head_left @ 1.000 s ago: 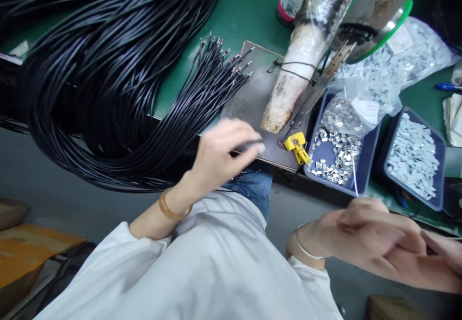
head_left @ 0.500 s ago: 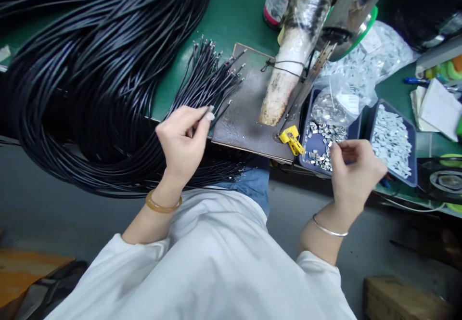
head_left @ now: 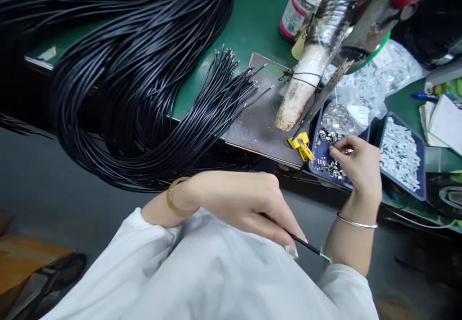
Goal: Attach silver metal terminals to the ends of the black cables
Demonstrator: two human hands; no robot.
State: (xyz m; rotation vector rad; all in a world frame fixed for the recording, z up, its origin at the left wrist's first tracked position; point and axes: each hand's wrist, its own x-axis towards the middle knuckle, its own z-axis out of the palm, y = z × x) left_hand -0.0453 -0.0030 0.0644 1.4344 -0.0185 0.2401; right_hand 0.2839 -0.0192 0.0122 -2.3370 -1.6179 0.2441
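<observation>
My left hand is low over my lap and pinches one thin black cable near its stripped tip, which points right toward my right forearm. My right hand reaches into the nearer blue tray, fingertips closed among small metal clips; whether it holds one I cannot tell. A large bundle of black cables drapes over the green bench edge, its stripped ends fanned onto a dark plate.
A taped machine arm slants down onto the plate beside a yellow part. A second blue tray of clips, plastic bags of clips, a bottle and papers lie on the green bench. A cardboard box sits on the floor.
My left hand left the cable ends on the plate and came down to my lap with one cable. My right hand moved from the tray's front further in among the clips.
</observation>
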